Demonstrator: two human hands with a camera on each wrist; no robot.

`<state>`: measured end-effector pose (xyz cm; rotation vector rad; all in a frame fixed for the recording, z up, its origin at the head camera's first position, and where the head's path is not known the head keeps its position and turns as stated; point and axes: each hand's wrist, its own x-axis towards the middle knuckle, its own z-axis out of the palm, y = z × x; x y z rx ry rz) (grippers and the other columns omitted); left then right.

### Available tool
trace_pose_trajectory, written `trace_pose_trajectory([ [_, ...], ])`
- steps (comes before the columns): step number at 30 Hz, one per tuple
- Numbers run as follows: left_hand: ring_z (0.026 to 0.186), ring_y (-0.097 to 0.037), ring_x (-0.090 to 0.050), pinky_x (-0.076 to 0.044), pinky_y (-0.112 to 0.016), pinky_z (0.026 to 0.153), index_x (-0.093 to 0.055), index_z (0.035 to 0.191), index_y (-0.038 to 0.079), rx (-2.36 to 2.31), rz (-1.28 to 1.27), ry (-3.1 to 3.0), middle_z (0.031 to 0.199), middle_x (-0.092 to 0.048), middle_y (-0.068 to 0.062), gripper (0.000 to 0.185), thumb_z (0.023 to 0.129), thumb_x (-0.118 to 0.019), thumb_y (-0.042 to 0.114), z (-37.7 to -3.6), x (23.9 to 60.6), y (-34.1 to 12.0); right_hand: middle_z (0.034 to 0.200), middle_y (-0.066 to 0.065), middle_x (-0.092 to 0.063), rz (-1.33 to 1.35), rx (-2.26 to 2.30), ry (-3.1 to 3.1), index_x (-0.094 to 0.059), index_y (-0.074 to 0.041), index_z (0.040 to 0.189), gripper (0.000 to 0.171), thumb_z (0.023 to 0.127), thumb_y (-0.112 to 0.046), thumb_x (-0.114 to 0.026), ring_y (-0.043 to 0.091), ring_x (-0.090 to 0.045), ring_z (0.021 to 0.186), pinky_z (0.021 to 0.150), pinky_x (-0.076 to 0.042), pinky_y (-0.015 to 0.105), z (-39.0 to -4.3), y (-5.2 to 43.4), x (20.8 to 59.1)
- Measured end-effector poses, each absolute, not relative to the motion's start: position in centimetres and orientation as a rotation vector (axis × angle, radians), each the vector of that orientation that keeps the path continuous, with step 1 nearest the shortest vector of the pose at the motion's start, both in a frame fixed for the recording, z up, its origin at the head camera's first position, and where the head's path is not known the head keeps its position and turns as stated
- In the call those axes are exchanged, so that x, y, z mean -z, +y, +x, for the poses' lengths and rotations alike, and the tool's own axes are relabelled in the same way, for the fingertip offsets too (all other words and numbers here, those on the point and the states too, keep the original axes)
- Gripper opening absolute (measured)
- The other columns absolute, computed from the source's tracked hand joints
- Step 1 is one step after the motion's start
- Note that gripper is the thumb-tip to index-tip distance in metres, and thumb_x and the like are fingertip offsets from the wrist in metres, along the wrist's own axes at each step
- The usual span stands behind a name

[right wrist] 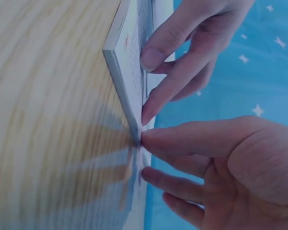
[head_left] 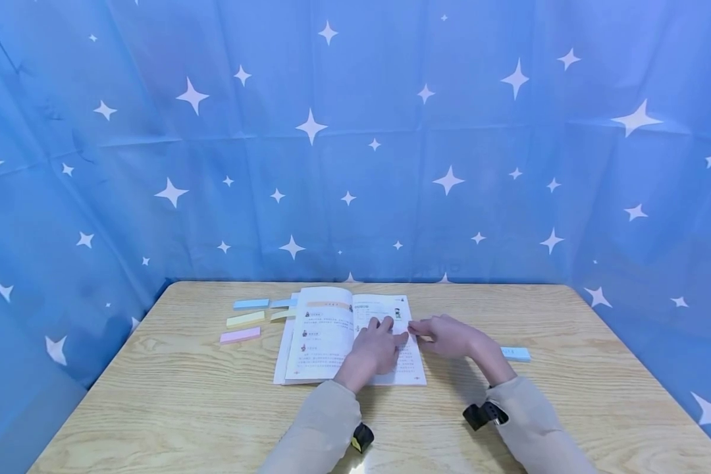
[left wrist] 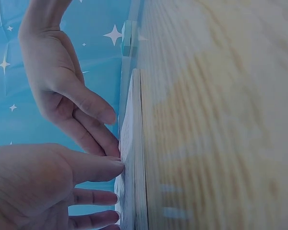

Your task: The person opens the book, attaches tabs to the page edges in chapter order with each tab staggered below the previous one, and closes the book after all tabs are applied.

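Note:
An open book [head_left: 326, 336] with printed pages lies on the wooden table. My left hand [head_left: 376, 345] presses its right-hand page with fingers spread. In the left wrist view, the left thumb [left wrist: 98, 167] touches the page surface. My right hand [head_left: 447, 336] reaches in from the right, its fingertips at that page's outer edge. From the left wrist view, the right thumb [left wrist: 93, 105] stands apart from the right fingers. The right wrist view shows the right hand [right wrist: 221, 163] beside the book's edge [right wrist: 120, 86]; anything thin under its fingertips is hidden.
Left of the book lie a blue sticky-note pad [head_left: 251, 304], a yellow one [head_left: 245, 320] and a pink one [head_left: 240, 336]. A blue tab [head_left: 281, 303] and a yellow tab [head_left: 282, 315] stick out from the book's left side. A blue sticky strip [head_left: 517, 354] lies beyond the right wrist.

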<state>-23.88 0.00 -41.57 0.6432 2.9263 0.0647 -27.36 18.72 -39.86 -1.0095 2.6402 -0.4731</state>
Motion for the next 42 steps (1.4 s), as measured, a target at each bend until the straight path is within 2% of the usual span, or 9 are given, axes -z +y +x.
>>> trace_pose_trajectory([
  [2, 0.140, -0.029, -0.037, -0.041, -0.041, 0.108, -0.048, 0.152, 0.033, -0.077, 0.640, 2.924, 0.155, -0.037, -0.005, 0.044, 0.107, -0.048, 0.028, -23.8, 41.6, 0.0, 0.133, 0.024, -0.061, -1.025, 0.448, 2.652, -0.055, 0.008, 0.139, 0.040, 0.101, -0.005, -0.059, 0.037, -0.064, 0.114, 0.094, -0.052, 0.049, -27.3, 18.8, 39.9],
  [5, 0.139, -0.028, -0.037, -0.041, -0.041, 0.108, -0.048, 0.152, 0.033, -0.083, 0.634, 2.922, 0.155, -0.037, -0.004, 0.045, 0.107, -0.048, 0.028, -23.8, 41.6, 0.0, 0.130, 0.024, -0.063, -1.048, 0.436, 2.668, -0.057, 0.008, 0.138, 0.040, 0.099, -0.003, -0.060, 0.025, -0.068, 0.089, 0.086, -0.054, 0.042, -27.2, 18.8, 39.9],
  [9, 0.138, -0.028, -0.038, -0.041, -0.041, 0.108, -0.049, 0.151, 0.033, -0.083, 0.634, 2.920, 0.154, -0.038, -0.004, 0.044, 0.107, -0.049, 0.028, -23.8, 41.6, 0.1, 0.128, 0.025, -0.064, -1.074, 0.448, 2.676, -0.056, 0.009, 0.138, 0.041, 0.099, -0.002, -0.060, 0.008, -0.045, 0.059, 0.070, -0.044, 0.033, -27.1, 18.9, 40.0],
  [11, 0.139, -0.028, -0.038, -0.041, -0.041, 0.108, -0.049, 0.151, 0.032, -0.086, 0.634, 2.917, 0.154, -0.038, -0.004, 0.044, 0.107, -0.049, 0.028, -23.8, 41.6, 0.1, 0.128, 0.024, -0.064, -1.078, 0.438, 2.687, -0.056, 0.009, 0.138, 0.041, 0.099, -0.003, -0.060, 0.013, -0.057, 0.066, 0.080, -0.050, 0.036, -27.1, 19.0, 40.0],
  [13, 0.139, -0.029, -0.038, -0.042, -0.042, 0.108, -0.049, 0.151, 0.032, -0.082, 0.639, 2.916, 0.154, -0.039, -0.005, 0.044, 0.107, -0.049, 0.028, -23.9, 41.6, 0.0, 0.131, 0.024, -0.063, -1.055, 0.440, 2.689, -0.054, 0.009, 0.140, 0.043, 0.100, -0.004, -0.060, 0.025, -0.068, 0.089, 0.097, -0.049, 0.048, -27.0, 18.9, 40.0],
  [16, 0.138, -0.028, -0.038, -0.042, -0.042, 0.108, -0.049, 0.151, 0.032, -0.071, 0.647, 2.916, 0.154, -0.039, -0.005, 0.044, 0.107, -0.049, 0.029, -23.9, 41.7, -0.1, 0.135, 0.023, -0.060, -1.010, 0.452, 2.689, -0.051, 0.009, 0.142, 0.046, 0.099, -0.006, -0.061, 0.044, -0.054, 0.127, 0.111, -0.030, 0.063, -27.0, 18.9, 40.2],
  [18, 0.137, -0.028, -0.039, -0.042, -0.042, 0.107, -0.050, 0.150, 0.032, -0.066, 0.660, 2.921, 0.153, -0.040, -0.005, 0.044, 0.107, -0.050, 0.028, -23.9, 41.6, -0.1, 0.138, 0.023, -0.058, -0.986, 0.471, 2.682, -0.049, 0.008, 0.143, 0.048, 0.099, -0.007, -0.062, 0.047, -0.047, 0.133, 0.113, -0.025, 0.065, -27.0, 18.8, 40.2],
  [28, 0.132, -0.027, -0.044, -0.045, -0.043, 0.105, -0.054, 0.147, 0.025, -0.139, 0.760, 2.928, 0.148, -0.046, -0.008, 0.042, 0.106, -0.053, 0.026, -23.7, 41.5, -0.9, 0.137, 0.026, -0.058, -1.000, 0.622, 2.642, -0.047, 0.008, 0.145, 0.046, 0.103, -0.008, -0.056, 0.036, -0.066, 0.110, 0.094, -0.052, 0.051, -26.9, 18.8, 40.1],
  [42, 0.132, -0.026, -0.051, -0.050, -0.038, 0.101, -0.054, 0.148, 0.020, -0.169, 0.808, 2.952, 0.144, -0.052, -0.008, 0.044, 0.105, -0.056, 0.027, -22.9, 40.8, -2.4, 0.138, 0.021, -0.059, -1.099, 0.687, 2.710, -0.055, 0.006, 0.140, 0.041, 0.100, -0.006, -0.060, 0.039, -0.057, 0.126, 0.101, -0.048, 0.052, -25.9, 18.0, 39.7],
])
